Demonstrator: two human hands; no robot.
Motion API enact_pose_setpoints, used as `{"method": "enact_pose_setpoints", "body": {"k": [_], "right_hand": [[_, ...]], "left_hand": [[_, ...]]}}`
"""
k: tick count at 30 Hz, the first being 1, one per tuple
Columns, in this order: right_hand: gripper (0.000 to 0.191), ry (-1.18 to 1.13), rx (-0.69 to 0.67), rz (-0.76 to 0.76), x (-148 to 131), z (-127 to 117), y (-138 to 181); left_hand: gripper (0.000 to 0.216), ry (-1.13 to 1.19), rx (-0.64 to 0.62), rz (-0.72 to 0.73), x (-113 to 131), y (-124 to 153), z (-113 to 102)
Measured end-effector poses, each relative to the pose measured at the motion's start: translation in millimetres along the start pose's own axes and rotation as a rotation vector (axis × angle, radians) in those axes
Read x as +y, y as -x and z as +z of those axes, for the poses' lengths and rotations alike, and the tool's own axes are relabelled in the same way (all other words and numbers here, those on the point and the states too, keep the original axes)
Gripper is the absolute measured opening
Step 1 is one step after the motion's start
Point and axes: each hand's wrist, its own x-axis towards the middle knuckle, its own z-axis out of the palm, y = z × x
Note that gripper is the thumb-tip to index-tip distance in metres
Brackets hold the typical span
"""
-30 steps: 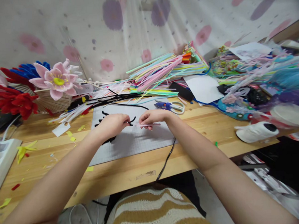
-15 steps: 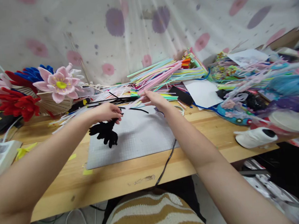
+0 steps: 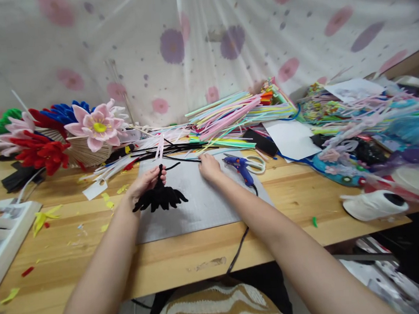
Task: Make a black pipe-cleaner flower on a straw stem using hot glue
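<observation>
My left hand [image 3: 145, 182] is closed around the top of a black fuzzy pipe-cleaner flower [image 3: 161, 198], which hangs with its petals spread just above a grey cutting mat [image 3: 202, 207]. My right hand [image 3: 208, 166] rests at the mat's far edge, fingers curled onto a thin black pipe cleaner [image 3: 181, 159] that lies among other black stems. Whether it grips that stem is hard to make out.
A blue glue gun [image 3: 241, 165] lies right of my right hand, its cord running off the wooden table [image 3: 74, 224]. Pastel pipe cleaners [image 3: 235, 108] pile up behind. Pink, red and blue finished flowers [image 3: 85, 130] stand at back left. A white tray [image 3: 3, 238] sits left, clutter right.
My right hand came back from the pastel pile to the mat's far edge. My left hand lowered slightly, with the black flower now hanging petals-down. The pink strip is no longer in hand.
</observation>
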Motion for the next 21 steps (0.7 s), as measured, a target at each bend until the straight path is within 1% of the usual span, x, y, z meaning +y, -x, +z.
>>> {"method": "enact_pose_setpoints", "body": {"k": [2, 3, 5, 8, 11, 14, 16, 18, 21], "right_hand": [[0.031, 0.035, -0.028, -0.011, -1.7, 0.4, -3.3], [0.030, 0.048, -0.046, -0.017, -2.4, -0.5, -4.9], [0.030, 0.063, -0.088, -0.029, -3.6, -3.9, -7.7], [0.027, 0.062, -0.144, -0.042, -4.1, -10.4, -9.9], [0.021, 0.060, -0.210, -0.049, -3.7, -15.8, -7.4], [0.026, 0.075, -0.261, -0.076, -4.4, -20.0, -2.0], [0.027, 0.105, -0.295, -0.089, -5.8, -22.9, 0.7], [0.024, 0.137, -0.340, -0.086, -6.7, -25.9, 2.0], [0.026, 0.138, -0.384, -0.087, -4.6, -28.5, 3.4]], "left_hand": [[0.011, 0.155, -0.010, 0.042, -11.7, -3.0, -3.2], [0.011, 0.182, -0.007, 0.048, -17.4, -4.6, -5.2], [0.010, 0.149, -0.016, 0.059, -28.0, -6.8, -9.1], [0.020, 0.079, -0.028, 0.064, -38.8, -5.9, -11.5], [0.024, 0.051, -0.009, 0.059, -42.4, -2.7, -9.5], [0.014, 0.043, 0.020, 0.037, -43.4, -1.8, -6.7], [0.009, 0.042, 0.029, -0.008, -44.1, -2.8, -6.1], [0.012, 0.047, 0.035, -0.052, -45.2, -4.3, -6.8], [0.014, 0.069, 0.031, -0.048, -47.2, -6.7, -9.5]]}}
